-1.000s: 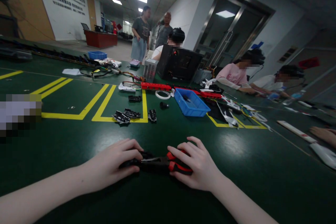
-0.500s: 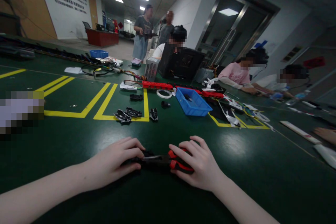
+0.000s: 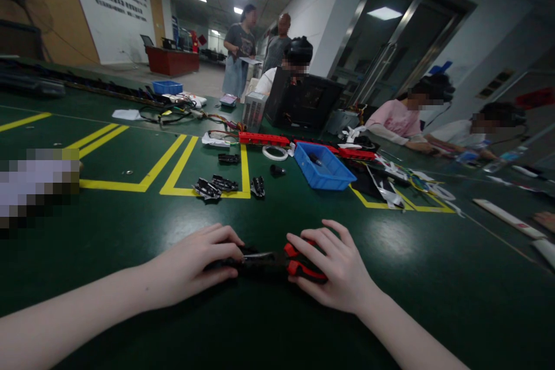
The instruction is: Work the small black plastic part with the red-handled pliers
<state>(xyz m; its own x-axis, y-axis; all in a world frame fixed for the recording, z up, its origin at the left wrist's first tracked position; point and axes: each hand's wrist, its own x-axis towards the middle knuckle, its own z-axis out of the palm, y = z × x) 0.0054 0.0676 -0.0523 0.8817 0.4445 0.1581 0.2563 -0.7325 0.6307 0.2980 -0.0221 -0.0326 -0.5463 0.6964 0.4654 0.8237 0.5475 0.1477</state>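
My right hand (image 3: 332, 266) is wrapped round the red and black handles of pliers (image 3: 303, 269), whose dark jaws point left. My left hand (image 3: 210, 260) pinches a small black part (image 3: 251, 256), mostly hidden by the fingers, close to the tips of the pliers. Whether the jaws touch it is too dark to tell. Beyond my hands lie several black and silver pieces (image 3: 207, 189) inside and beside a yellow-taped outline on the green table (image 3: 130, 231). A small black round piece (image 3: 277, 170) sits right of them.
A blue bin (image 3: 325, 167) with a dark item inside stands past my right hand. Behind it are red strips (image 3: 264, 139), a white ring (image 3: 274, 153), cables and a black computer case (image 3: 303, 98). Several people are around the far side. A white bar (image 3: 507, 217) lies at right.
The whole view has shifted slightly, so the table items appear a little further right. Both hands keep their hold, and the pliers' handles look slightly further apart.
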